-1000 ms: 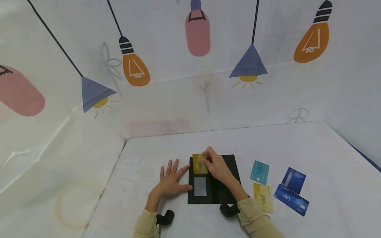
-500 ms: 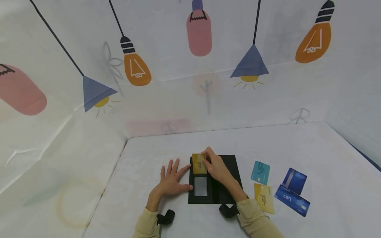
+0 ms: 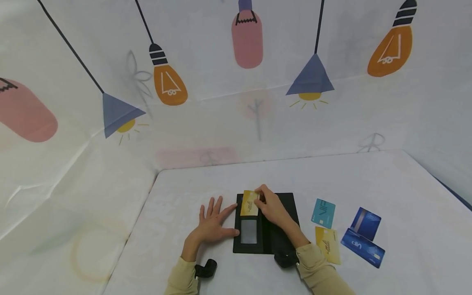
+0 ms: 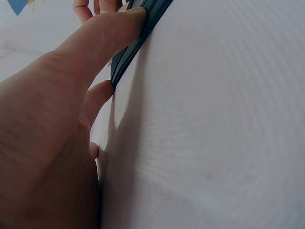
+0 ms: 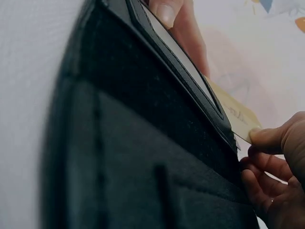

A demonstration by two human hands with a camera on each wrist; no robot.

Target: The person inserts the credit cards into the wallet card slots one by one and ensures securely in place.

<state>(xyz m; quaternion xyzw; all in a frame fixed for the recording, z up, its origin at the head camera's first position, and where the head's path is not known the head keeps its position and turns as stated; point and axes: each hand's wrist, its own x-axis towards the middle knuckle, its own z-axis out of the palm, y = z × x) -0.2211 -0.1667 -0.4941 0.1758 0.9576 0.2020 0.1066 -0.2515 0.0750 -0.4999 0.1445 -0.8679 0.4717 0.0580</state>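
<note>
An unfolded black wallet [image 3: 267, 241] lies on the white table, with a clear window [image 3: 248, 231] in its left half. My right hand [image 3: 274, 209] pinches a gold card [image 3: 249, 203] by its right edge, thumb against its face, over the upper left of the wallet. In the right wrist view the gold card [image 5: 233, 112] stands out past the wallet's edge beside the window panel; its hidden end cannot be made out. My left hand [image 3: 212, 225] is spread flat on the table, thumb and index fingertip at the wallet's left edge. The left wrist view shows the thumb [image 4: 131, 24] resting on that edge.
To the right of the wallet lie a teal VIP card [image 3: 323, 213], another gold card [image 3: 328, 245] and two blue cards, the lower one [image 3: 363, 248] overlapping the upper [image 3: 366, 223]. A white sheet printed with lamps and bulbs [image 3: 258, 123] rises behind the table.
My right hand and the gold card have shifted slightly to the right, and the card is now a little tilted. The left hand stays at the wallet's edge.
</note>
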